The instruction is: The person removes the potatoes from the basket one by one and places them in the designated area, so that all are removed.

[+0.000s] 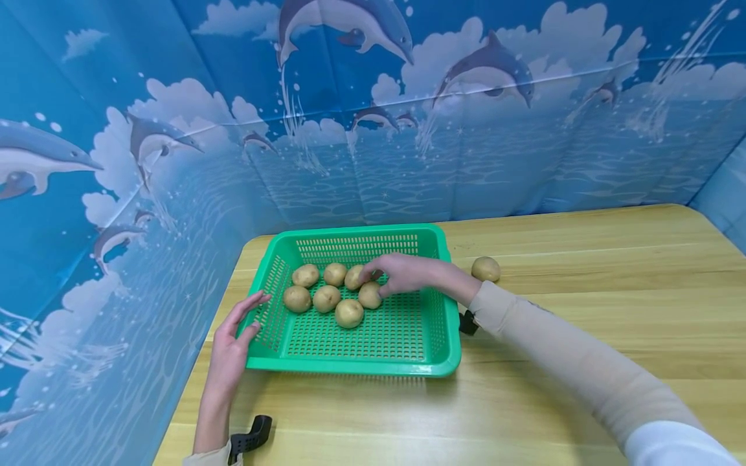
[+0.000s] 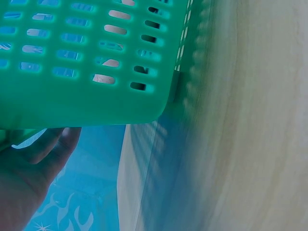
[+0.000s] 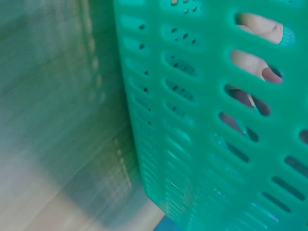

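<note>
Several potatoes (image 1: 349, 314) lie in a green perforated plastic basket (image 1: 350, 367). My right hand (image 1: 402, 273) reaches in over the basket's right side. Its thumb and fingers pinch the rightmost potato (image 1: 370, 296), beside another potato (image 1: 353, 278) that the fingertips partly cover. Through the slots in the right wrist view, only bits of the right hand (image 3: 250, 62) show. My left hand (image 1: 230, 346) holds the basket's left rim, with thumb and fingertips over it. In the left wrist view, some fingers of the left hand (image 2: 38, 168) lie outside the basket wall.
One more potato (image 1: 486, 269) sits on the wooden table (image 1: 612, 291), just right of the basket. A blue dolphin-print curtain (image 1: 361, 162) hangs behind the table and along its left. Black wrist mounts show at the left wrist (image 1: 252, 439) and right wrist (image 1: 468, 322).
</note>
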